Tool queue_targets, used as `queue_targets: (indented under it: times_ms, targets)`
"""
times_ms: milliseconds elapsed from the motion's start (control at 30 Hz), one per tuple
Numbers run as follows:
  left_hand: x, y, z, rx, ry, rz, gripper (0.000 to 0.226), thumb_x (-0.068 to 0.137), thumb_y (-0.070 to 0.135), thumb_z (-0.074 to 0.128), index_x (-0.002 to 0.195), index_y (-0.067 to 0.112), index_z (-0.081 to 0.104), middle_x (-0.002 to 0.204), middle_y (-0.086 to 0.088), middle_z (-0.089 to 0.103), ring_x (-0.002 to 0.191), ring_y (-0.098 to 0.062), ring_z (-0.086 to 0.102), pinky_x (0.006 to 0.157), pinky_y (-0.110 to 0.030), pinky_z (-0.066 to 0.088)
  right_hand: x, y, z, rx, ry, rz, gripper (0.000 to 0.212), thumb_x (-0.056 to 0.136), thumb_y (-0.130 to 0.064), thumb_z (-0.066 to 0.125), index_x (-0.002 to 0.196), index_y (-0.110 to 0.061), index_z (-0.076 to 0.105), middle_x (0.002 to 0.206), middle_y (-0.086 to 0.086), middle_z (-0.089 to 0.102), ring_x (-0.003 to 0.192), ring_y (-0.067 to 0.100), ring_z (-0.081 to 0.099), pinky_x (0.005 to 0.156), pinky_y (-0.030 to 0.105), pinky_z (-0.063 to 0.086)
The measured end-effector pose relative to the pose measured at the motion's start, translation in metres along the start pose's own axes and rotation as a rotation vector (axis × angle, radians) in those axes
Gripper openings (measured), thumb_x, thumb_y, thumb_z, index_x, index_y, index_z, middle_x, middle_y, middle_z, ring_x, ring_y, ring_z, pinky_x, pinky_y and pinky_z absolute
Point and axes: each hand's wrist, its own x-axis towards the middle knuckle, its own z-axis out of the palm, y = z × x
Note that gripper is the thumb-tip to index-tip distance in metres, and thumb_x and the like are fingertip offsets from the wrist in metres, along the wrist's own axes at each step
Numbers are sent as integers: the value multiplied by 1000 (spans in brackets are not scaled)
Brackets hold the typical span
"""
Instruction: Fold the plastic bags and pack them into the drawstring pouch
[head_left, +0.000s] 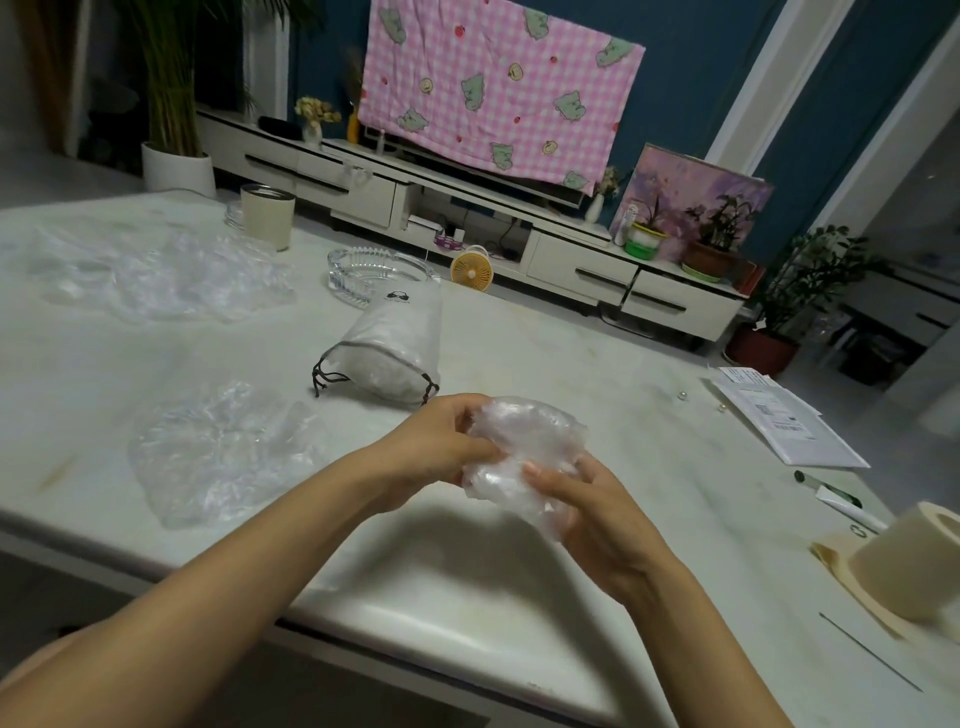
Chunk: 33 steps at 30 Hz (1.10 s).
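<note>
Drawstring pouch (389, 348): translucent white with a dark cord, lying on its side at centre, stuffed with clear plastic, mouth toward the near side, cord ends loose.
Bunched bag (524, 452): clear, crumpled into a wad, held up near centre.
Crumpled bag (218, 452): clear, lying near left.
Spread bags (156, 275): clear, wrinkled heap, far left.

Dim rm, soft shadow on table (597, 353), edges warped, bg slightly blurry.
</note>
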Motion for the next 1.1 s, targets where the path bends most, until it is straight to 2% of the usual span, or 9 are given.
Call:
queue_targets:
  times_ms: [200,467,533,633,700,800,867,1000,1100]
  targets:
    - [-5,7,5,-39,110,82,29,69,-6,59,87,16,66,79,-1,63,60,-9,59,47,-20,47,6,-7,15,205,119,-12,33,85,11,44,93,-14,64,79,4,69,64,11,65,53,18,47]
    - [-9,20,2,-19,144,199,46,73,-22,45,68,17,69,64,4,66,49,-4,55,42,-17,42,8,-14,23,477,-40,80,9,71,4,59,67,-3,64,98,19,63,72,28,63,51,24,46]
    - [-11,25,-5,5,117,219,52,72,-22,45,57,21,68,73,5,68,59,-7,58,41,-16,41,5,-24,21,437,-74,82,20,71,-6,49,59,2,64,98,22,63,76,33,65,59,30,49]
    - [-12,30,-12,116,42,284,54,69,-17,49,46,28,66,83,6,66,73,-13,59,46,-17,42,6,-40,14,227,-10,72,28,74,-18,49,59,2,61,109,28,63,93,37,64,78,43,49]
    - [-16,34,-15,211,17,315,47,62,-7,49,45,33,66,83,9,66,77,-17,60,56,-24,46,12,-47,13,-105,-54,74,30,79,-28,58,87,0,66,114,20,65,101,34,62,87,46,49]
    - [-16,32,-22,242,36,327,57,64,-18,46,49,34,65,83,4,65,79,-20,60,63,-26,47,18,-51,18,-426,-288,188,39,80,-22,63,118,-13,61,113,12,67,103,29,64,96,45,45]
    - [-16,30,-28,244,55,330,58,65,-22,43,52,29,66,83,0,66,80,-16,61,64,-20,47,19,-53,24,-536,-350,257,34,82,-12,63,116,-9,60,104,11,68,93,24,65,91,41,44]
    - [-24,29,-53,246,48,242,54,69,-14,43,61,32,70,96,0,69,96,-19,61,77,-24,48,29,-51,48,-672,-183,239,21,83,-7,65,103,0,64,86,10,63,71,12,61,70,23,50]
    - [-31,30,-74,12,16,54,20,72,12,57,71,23,73,105,-4,66,95,-17,57,73,-25,46,34,-48,65,-713,-62,173,10,85,-3,64,95,-4,64,81,8,64,66,11,61,66,22,52]
